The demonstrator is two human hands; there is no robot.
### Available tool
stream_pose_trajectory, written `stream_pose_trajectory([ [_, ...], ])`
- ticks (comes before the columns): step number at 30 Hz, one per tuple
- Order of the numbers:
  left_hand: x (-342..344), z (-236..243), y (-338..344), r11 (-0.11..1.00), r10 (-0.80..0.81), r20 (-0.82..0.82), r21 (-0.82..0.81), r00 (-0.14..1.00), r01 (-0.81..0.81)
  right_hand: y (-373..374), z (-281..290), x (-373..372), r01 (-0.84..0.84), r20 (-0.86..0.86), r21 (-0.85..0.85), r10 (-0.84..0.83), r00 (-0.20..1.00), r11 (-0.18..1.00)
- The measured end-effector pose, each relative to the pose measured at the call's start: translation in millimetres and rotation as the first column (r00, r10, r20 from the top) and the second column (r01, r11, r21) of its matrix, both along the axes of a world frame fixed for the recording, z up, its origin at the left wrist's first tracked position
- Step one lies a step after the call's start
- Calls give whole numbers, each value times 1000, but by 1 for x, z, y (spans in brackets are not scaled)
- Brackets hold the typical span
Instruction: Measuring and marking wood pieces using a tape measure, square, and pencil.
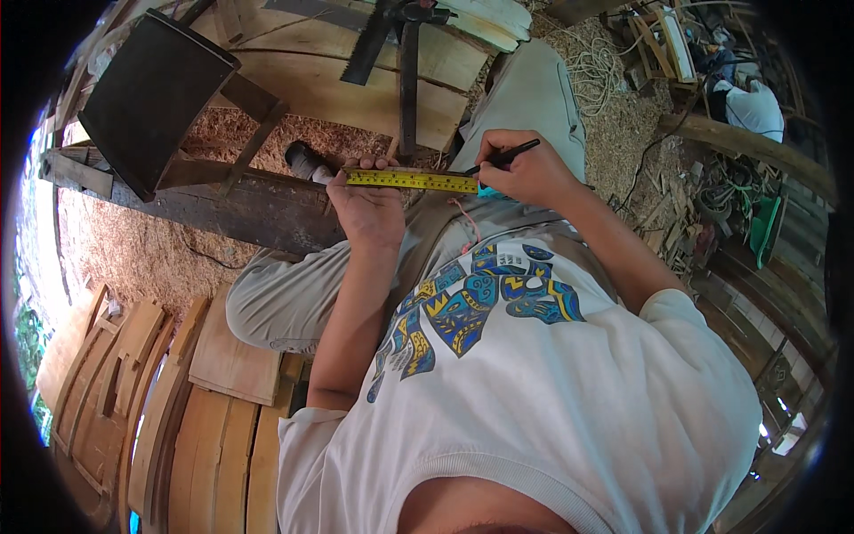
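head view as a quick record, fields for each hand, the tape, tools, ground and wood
left hand: gripping the left end of the tape measure
right hand: holding a black pen, tip near the tape's upper edge
tape measure: yellow, stretched sideways between the hands
tools: saw and hammer, beyond the hands
ground: wood shavings
wood: boards at lower left
upper right: pale rope, loosely coiled
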State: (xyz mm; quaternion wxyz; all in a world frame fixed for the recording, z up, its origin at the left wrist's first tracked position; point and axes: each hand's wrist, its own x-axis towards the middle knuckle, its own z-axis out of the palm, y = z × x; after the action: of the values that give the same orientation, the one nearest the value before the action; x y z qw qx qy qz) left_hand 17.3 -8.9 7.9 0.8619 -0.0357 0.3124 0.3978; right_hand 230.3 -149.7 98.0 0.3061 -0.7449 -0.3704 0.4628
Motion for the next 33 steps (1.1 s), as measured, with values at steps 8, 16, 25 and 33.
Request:
stream_pose_trajectory([
  [8, -1, 0, 0, 1000, -7, -18, -25, 1000, 6, -1, -2, 0, 9, 1, 23, -9, 1000, 1000],
  [16, -1, -4, 1, 1000, -8, 4, -11, 1000, 8, 0, -1, 0, 1, 17, 15, -1, 1000, 1000],
  [25, 1, 0, 1, 1000, -5, -20, -17, 1000, 4, -3, -8, 0, 24, 26, 33, -25, 999, 999],
  [33, 1, 1, 1, 1000, 0, -38, -18, 999, -1, 0, 1, 0, -18, 37, 14, 18, 999, 1000],
])
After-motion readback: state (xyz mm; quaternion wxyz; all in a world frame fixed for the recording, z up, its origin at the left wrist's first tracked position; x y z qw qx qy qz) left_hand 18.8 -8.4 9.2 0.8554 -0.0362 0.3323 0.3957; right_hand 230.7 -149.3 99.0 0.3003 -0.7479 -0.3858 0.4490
